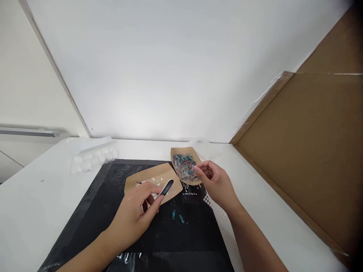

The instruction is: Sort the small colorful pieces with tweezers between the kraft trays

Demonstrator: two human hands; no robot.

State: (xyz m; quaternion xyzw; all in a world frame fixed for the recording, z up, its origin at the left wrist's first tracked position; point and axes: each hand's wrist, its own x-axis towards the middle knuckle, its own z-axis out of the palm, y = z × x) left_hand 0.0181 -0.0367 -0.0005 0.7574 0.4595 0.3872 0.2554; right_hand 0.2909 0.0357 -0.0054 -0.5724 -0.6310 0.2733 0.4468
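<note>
My left hand [136, 211] is closed on black tweezers [166, 187], their tip over a brown paper piece [136, 181] that carries several small white bits. My right hand [215, 183] is curled, its fingertips pinched at the edge of a second brown paper tray [177, 152] piled with small teal and reddish pieces [185, 166]. Whether it holds one of them is unclear. Two teal pieces [177, 216] lie loose on the black mat [113, 219] between my hands.
The black mat lies on a white table [34, 204]. A clear plastic blister tray [90, 156] sits at the back left. A large brown cardboard sheet [306, 151] leans along the right side. A white wall stands behind.
</note>
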